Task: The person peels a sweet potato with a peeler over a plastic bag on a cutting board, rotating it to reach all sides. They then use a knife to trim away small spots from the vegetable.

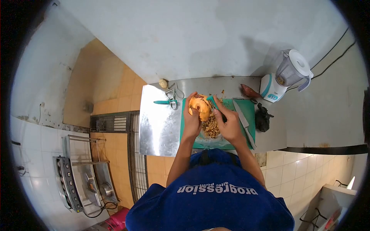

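Left hand (pixel 191 117) grips peeled orange tuber (pixel 200 107), long axis unclear. Right hand (pixel 230 125) grips teal peeler (pixel 211 101), angled toward it, above the cutting board (pixel 246 109) on the counter (pixel 158 123).

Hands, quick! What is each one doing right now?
Left hand: closed around the orange vegetable.
Right hand: closed on the teal peeler, against the vegetable.

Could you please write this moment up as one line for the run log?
left hand: holds round orange vegetable | right hand: holds teal-handled peeler against it | below: brown peelings on green cutting board
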### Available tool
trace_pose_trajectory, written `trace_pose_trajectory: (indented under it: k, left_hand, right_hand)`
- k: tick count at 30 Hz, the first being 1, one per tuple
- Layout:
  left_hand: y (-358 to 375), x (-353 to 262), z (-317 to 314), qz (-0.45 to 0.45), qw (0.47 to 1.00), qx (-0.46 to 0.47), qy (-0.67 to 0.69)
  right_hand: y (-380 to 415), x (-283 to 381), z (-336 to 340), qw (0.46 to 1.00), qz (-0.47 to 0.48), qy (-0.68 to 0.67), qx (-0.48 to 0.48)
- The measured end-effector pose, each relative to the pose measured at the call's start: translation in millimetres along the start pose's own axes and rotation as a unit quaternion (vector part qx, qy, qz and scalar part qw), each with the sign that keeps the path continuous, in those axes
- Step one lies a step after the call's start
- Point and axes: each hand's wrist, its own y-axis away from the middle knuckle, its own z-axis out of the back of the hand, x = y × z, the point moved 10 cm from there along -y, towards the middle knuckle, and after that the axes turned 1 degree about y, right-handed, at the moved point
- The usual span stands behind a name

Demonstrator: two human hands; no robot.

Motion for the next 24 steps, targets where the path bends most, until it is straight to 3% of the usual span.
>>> trace_pose_trajectory:
  k: [8,10,11,13,14,16,19,24]
  left_hand:
    - [3,-3,7,-0.046,0.995,0.026,-0.089]
    - [6,-1,4,-0.041,0.996,0.024,-0.071]
    - [6,-2,3,-0.038,0.998,0.022,-0.054]
    - [4,-9,-3,-0.035,0.997,0.018,-0.06]
    - [8,-8,-3,-0.025,0.997,0.01,-0.068]
    - [6,-3,2,-0.022,0.998,-0.001,-0.054]
    - [3,-7,-1,-0.037,0.998,0.016,-0.054]
    - [5,-15,-3,-0.043,0.996,0.022,-0.075]
  right_hand:
    - [-1,-6,-12,0.999,0.041,-0.011,0.006]
    - [-5,-6,-7,0.987,0.047,0.155,-0.014]
    - [-5,-4,-1,0.987,0.046,0.155,-0.017]
    - [-9,-24,15,0.994,-0.091,0.066,-0.009]
    - [-7,-25,12,0.994,-0.09,0.065,-0.004]
    - [-5,3,16,0.997,0.048,0.019,-0.052]
    - [0,4,3,0.999,-0.027,-0.01,0.027]
    - [1,5,-5,0.998,-0.005,-0.034,0.043]
